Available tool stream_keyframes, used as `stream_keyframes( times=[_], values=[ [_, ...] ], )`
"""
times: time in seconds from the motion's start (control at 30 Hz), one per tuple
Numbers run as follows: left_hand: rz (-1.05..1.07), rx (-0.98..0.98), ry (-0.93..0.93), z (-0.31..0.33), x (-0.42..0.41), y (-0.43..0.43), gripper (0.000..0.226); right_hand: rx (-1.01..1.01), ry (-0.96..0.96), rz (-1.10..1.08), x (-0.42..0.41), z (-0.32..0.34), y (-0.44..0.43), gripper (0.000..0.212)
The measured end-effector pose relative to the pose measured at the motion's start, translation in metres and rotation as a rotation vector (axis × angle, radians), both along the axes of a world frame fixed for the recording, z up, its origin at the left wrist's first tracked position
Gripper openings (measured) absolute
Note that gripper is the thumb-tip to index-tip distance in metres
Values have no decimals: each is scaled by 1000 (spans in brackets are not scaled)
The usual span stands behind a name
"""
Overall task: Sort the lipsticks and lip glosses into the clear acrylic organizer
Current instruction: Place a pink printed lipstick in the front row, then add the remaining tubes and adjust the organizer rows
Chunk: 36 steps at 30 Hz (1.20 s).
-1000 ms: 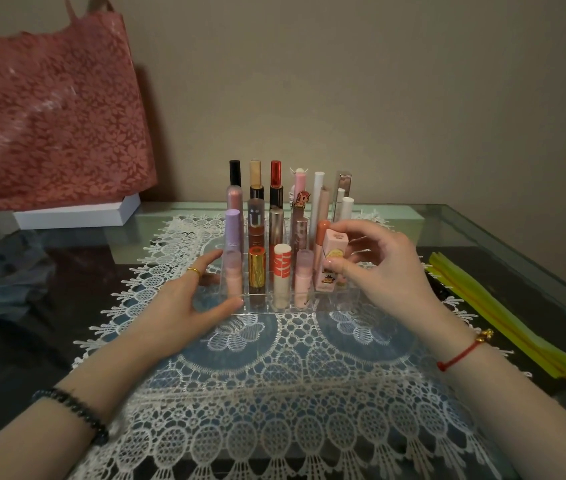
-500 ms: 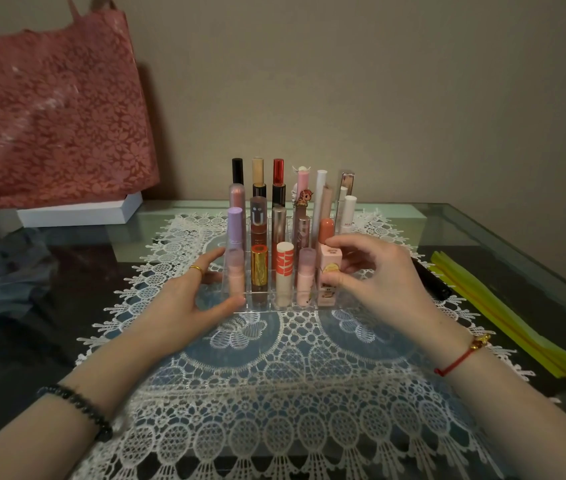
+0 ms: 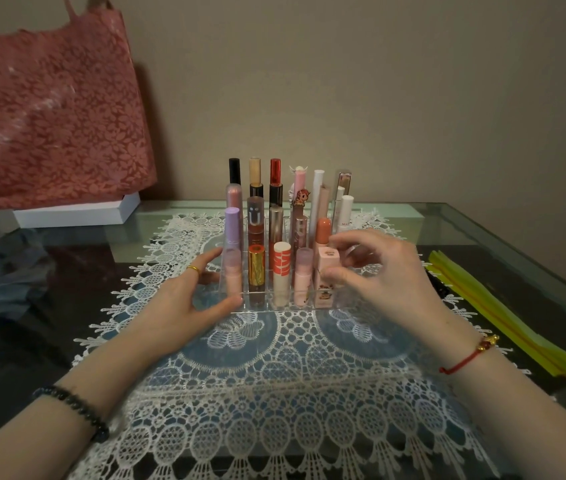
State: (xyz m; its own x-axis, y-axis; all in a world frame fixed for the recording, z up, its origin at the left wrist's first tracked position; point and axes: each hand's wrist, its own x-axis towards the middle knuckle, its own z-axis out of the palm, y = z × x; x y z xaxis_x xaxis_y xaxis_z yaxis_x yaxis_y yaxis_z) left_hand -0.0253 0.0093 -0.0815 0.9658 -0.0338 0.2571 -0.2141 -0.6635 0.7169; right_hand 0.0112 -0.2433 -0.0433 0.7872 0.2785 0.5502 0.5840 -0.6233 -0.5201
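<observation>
Got the pink square lipstick (image 3: 326,258) standing upright in the near-right slot of the clear acrylic organizer (image 3: 267,303), sat mid lace mat (image 3: 274,368). Right hand (image 3: 389,278) just right of it, thumb touching its side, fingers curled above the cap. Can't tell if actually gripping. Left hand (image 3: 177,306) spread, bracing the organizer's left end.

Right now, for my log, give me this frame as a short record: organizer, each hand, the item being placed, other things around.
organizer: clear acrylic organizer on lace mat, tubes upright in stepped rows
left hand: open, thumb and fingers against the organizer's left end
right hand: thumb on pink square lipstick, fingers curled beside it; grip unclear
item: pink square lipstick stands in the front-right slot
around: red bag, white box, yellow pouch, glass table
</observation>
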Motion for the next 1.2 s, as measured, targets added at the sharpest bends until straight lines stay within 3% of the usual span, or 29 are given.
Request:
stream_keyframes(
  times=[0.3,0.43,0.6,0.73,0.87,1.03,1.2],
  values=[
    [3,7,-9,-5,4,4,85,-24,-134,-322,23,11,-65,28],
    [1,30,-21,-6,6,5,84,-91,-16,-454,37,1,-97,27],
    [8,31,-20,-7,6,4,82,-203,214,-460,44,-9,-104,39],
    [18,63,-34,-7,6,4,82,-277,288,-467,45,-14,-96,48],
    [23,74,-38,-8,6,5,82,-314,315,-498,45,-16,-90,39],
    [18,121,-59,-8,8,8,79,-297,260,-536,44,-15,-88,28],
    [0,92,-55,-8,8,9,77,-35,-3,-490,35,-2,-81,24]
  ],
)
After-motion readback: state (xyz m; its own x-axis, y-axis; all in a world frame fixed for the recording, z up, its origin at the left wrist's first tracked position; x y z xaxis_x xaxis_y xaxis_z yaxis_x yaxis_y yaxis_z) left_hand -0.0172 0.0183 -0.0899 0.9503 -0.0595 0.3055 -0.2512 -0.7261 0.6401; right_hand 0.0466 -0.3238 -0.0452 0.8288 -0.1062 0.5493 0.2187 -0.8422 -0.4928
